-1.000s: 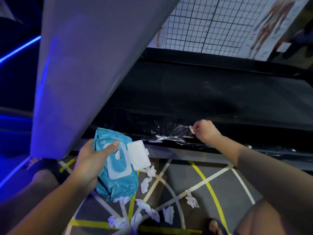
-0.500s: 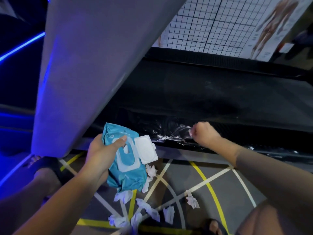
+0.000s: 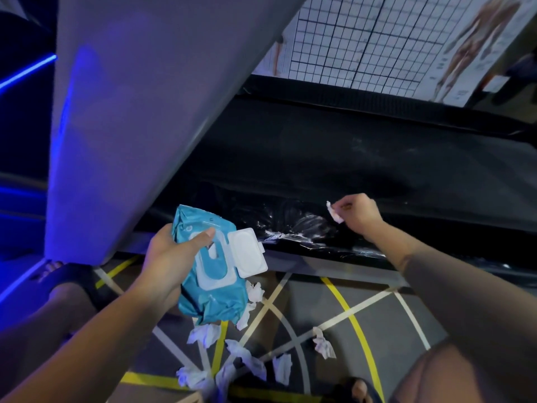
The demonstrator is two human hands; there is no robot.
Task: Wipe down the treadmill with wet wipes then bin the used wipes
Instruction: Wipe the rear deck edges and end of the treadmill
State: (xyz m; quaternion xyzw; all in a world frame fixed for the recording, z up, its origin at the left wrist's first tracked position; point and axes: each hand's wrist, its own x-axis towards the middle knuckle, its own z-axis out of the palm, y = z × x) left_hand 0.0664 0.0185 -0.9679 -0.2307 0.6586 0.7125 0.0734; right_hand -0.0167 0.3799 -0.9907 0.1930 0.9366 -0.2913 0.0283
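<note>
The right hand (image 3: 358,214) pinches one small crumpled white wipe (image 3: 334,213) at the treadmill's (image 3: 348,158) glossy, wet-streaked black side rail. The left hand (image 3: 170,257) grips one soft teal wet-wipe pack (image 3: 209,299) just below that rail, rigid white lid flipped open. At least seven crumpled used wipes (image 3: 324,347) lie on the floor beside the treadmill.

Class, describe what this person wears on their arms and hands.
The left hand and right hand are bare: no gloves, rings or watch show. The right arm wears a snug grey-brown sleeve ending short of the wrist; the left forearm shows none.
</note>
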